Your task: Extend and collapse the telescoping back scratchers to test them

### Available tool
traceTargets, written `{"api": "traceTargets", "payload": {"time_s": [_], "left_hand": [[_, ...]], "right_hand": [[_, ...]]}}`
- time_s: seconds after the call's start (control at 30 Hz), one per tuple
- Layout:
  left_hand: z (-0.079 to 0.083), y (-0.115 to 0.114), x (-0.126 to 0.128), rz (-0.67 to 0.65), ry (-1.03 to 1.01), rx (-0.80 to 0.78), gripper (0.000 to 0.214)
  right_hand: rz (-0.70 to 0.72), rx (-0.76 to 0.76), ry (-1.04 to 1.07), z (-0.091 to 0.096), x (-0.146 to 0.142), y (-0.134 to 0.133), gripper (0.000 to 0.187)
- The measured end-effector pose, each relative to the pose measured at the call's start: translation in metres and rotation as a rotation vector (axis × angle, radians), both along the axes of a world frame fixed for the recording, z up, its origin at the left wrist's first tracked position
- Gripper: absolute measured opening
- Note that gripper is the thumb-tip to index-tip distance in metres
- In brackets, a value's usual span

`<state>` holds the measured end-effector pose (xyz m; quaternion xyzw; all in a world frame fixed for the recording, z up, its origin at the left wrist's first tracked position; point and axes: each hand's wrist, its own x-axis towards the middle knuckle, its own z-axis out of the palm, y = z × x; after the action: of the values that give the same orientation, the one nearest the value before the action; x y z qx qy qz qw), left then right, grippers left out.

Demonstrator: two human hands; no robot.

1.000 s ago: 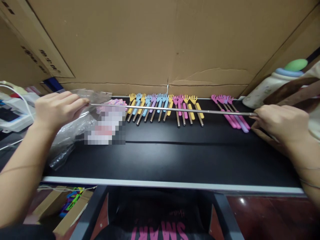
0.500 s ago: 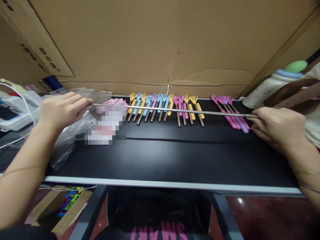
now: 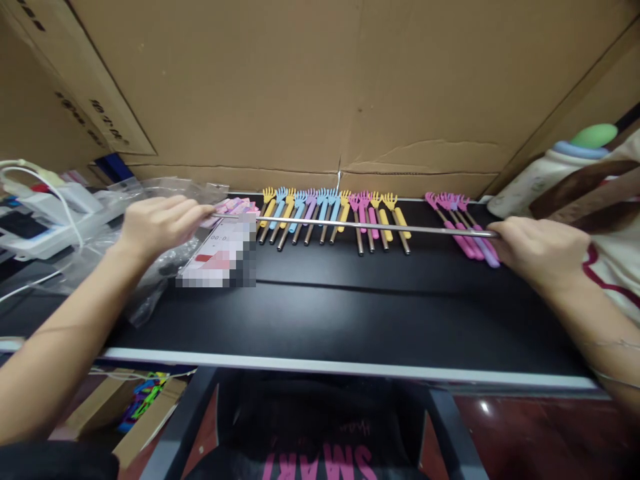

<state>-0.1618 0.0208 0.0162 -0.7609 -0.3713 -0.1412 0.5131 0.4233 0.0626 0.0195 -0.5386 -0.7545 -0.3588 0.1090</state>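
Note:
My left hand (image 3: 160, 225) pinches one end of a long thin telescopic metal rod (image 3: 350, 225), and my right hand (image 3: 537, 250) is closed on its other end. The rod stretches almost level above a black tabletop (image 3: 340, 307). Under it lies a row of small collapsed back scratchers (image 3: 330, 212) with yellow, blue, purple and pink hand-shaped heads. A separate pink and purple group (image 3: 460, 223) lies just left of my right hand.
Crumpled clear plastic bags (image 3: 150, 267) and a blurred card (image 3: 220, 253) lie under my left hand. Large cardboard boxes (image 3: 320, 87) wall off the back. A white bottle (image 3: 545, 173) stands at the right, white devices and cables (image 3: 35, 213) at the left.
Both hands have come closer together, so the rod between them is shorter. My left hand moved right, my right hand moved slightly left.

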Motion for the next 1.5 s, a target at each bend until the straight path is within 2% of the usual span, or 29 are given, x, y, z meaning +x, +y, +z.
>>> {"api": "traceTargets", "payload": {"time_s": [0.2, 0.33, 0.47, 0.6, 0.73, 1.0, 1.2, 1.37, 1.5], "left_hand": [[0.004, 0.006, 0.062, -0.111, 0.037, -0.181, 0.029], [0.008, -0.003, 0.112, -0.134, 0.057, -0.179, 0.032], [0.007, -0.015, 0.157, -0.202, 0.073, -0.216, 0.023], [0.004, -0.017, 0.181, -0.236, 0.004, -0.22, 0.022], [0.002, -0.016, 0.189, -0.233, -0.039, -0.237, 0.021], [-0.013, -0.02, 0.19, -0.224, -0.128, -0.333, 0.012], [-0.007, -0.019, 0.18, -0.227, -0.182, -0.317, 0.017], [-0.011, -0.014, 0.174, -0.209, -0.212, -0.339, 0.025], [-0.015, -0.014, 0.176, -0.231, -0.211, -0.359, 0.023]], "right_hand": [[0.198, 0.071, -0.128, 0.004, -0.066, -0.016, 0.035], [0.294, 0.136, -0.15, -0.004, -0.11, -0.032, 0.037], [0.362, 0.057, -0.116, -0.012, -0.149, -0.048, 0.036], [0.356, -0.02, -0.079, -0.009, -0.171, -0.056, 0.039], [0.347, -0.05, -0.063, -0.005, -0.178, -0.055, 0.039], [0.362, -0.078, -0.101, -0.013, -0.177, -0.053, 0.037], [0.366, -0.034, -0.107, -0.009, -0.168, -0.052, 0.043], [0.352, -0.032, -0.093, -0.015, -0.158, -0.042, 0.036], [0.377, -0.064, -0.073, -0.018, -0.157, -0.039, 0.031]]}}
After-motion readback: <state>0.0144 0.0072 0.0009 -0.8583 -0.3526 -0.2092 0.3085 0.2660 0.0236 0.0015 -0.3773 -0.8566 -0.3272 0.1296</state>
